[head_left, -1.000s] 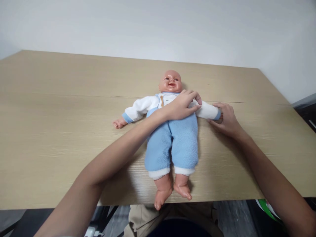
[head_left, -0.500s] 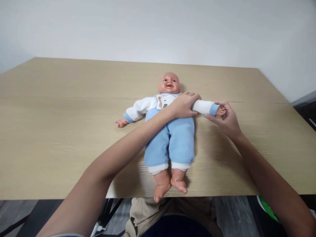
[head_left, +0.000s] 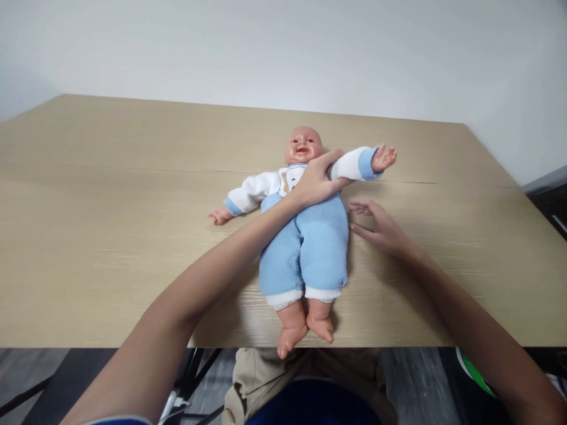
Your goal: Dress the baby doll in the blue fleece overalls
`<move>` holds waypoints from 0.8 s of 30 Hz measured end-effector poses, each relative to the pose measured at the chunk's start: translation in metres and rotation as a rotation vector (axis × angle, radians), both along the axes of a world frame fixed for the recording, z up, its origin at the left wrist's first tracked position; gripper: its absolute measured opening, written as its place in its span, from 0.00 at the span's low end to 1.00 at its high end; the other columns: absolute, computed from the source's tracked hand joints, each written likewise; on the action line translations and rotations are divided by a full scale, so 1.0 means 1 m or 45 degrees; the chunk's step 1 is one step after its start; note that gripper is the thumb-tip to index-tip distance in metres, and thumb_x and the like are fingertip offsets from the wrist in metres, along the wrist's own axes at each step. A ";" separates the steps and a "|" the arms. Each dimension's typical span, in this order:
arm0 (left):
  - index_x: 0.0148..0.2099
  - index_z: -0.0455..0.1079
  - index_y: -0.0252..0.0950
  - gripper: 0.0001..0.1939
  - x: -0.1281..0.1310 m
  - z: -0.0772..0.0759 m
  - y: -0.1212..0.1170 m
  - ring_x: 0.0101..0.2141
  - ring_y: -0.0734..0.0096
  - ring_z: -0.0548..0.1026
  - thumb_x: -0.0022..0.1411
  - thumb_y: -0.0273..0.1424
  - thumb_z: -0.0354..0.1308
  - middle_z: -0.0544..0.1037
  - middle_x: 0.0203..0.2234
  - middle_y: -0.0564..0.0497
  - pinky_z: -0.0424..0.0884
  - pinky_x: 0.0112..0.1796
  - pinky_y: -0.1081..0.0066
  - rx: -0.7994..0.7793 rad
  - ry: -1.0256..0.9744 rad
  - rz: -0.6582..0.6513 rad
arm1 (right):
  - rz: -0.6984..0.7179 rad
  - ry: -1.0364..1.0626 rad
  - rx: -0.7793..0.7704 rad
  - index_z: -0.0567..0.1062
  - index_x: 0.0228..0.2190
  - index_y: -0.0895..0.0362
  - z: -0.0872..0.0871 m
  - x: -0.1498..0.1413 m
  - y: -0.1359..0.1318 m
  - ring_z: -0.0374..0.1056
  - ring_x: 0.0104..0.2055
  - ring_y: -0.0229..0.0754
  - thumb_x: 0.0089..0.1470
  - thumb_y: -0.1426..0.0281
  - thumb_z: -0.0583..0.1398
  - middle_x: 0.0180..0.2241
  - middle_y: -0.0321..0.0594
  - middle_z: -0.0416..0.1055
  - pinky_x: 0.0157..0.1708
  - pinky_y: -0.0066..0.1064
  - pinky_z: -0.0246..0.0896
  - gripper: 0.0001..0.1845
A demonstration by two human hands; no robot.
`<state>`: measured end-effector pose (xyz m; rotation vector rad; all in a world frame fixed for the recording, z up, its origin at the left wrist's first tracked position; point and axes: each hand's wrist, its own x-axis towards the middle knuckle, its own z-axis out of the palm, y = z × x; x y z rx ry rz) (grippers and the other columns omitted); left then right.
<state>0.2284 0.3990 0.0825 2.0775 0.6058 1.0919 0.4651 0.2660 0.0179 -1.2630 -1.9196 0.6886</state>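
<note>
A baby doll [head_left: 323, 248] in blue trousers and a white top with blue cuffs lies on its back, feet toward me and just over the table's front edge. My left hand [head_left: 316, 183] reaches across its chest and grips the upper part of the doll's arm on the right side of the view. That arm's white sleeve [head_left: 352, 164] sticks out past my fingers, its small hand raised. Beside the doll's hip, my right hand [head_left: 378, 227] is open, thumb and fingers apart, with nothing in it. The doll's other arm [head_left: 248, 195] stretches out to the left.
The doll rests on a wide wooden table [head_left: 110, 248] with a seam across it. A pale wall [head_left: 266, 53] stands behind. Something dark [head_left: 549, 200] is at the right edge. My lap [head_left: 252, 378] is below the front edge.
My right hand has let go of the doll's cuff and wrist and moved left and down to the hip. The doll's arm has risen, and my left hand has shifted slightly left.
</note>
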 end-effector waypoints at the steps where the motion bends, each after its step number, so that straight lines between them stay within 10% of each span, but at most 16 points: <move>1: 0.56 0.80 0.35 0.23 -0.002 0.000 0.002 0.56 0.47 0.82 0.65 0.44 0.72 0.87 0.52 0.42 0.75 0.60 0.55 -0.037 -0.055 -0.005 | 0.002 -0.055 0.047 0.76 0.63 0.49 0.000 -0.004 -0.001 0.78 0.59 0.63 0.69 0.54 0.70 0.59 0.53 0.82 0.66 0.65 0.73 0.27; 12: 0.45 0.80 0.39 0.24 -0.025 -0.013 0.011 0.61 0.42 0.81 0.56 0.50 0.79 0.87 0.50 0.44 0.72 0.70 0.44 -0.356 -0.568 0.091 | -0.023 0.242 -0.033 0.75 0.65 0.47 -0.010 -0.058 0.005 0.73 0.69 0.59 0.77 0.45 0.58 0.64 0.52 0.78 0.74 0.61 0.68 0.27; 19: 0.50 0.79 0.45 0.34 -0.049 -0.011 0.010 0.67 0.42 0.78 0.51 0.60 0.80 0.88 0.54 0.48 0.75 0.70 0.46 -0.663 -0.867 0.171 | -0.048 0.597 -0.143 0.76 0.52 0.47 0.012 -0.103 0.027 0.76 0.55 0.51 0.72 0.34 0.59 0.49 0.43 0.81 0.60 0.45 0.75 0.31; 24: 0.64 0.74 0.43 0.40 -0.070 -0.009 0.011 0.71 0.43 0.77 0.66 0.68 0.60 0.84 0.65 0.42 0.81 0.61 0.45 -0.670 -0.640 0.256 | -0.064 0.599 -0.163 0.77 0.44 0.47 0.016 -0.127 0.048 0.73 0.47 0.49 0.67 0.29 0.60 0.41 0.38 0.76 0.54 0.42 0.75 0.35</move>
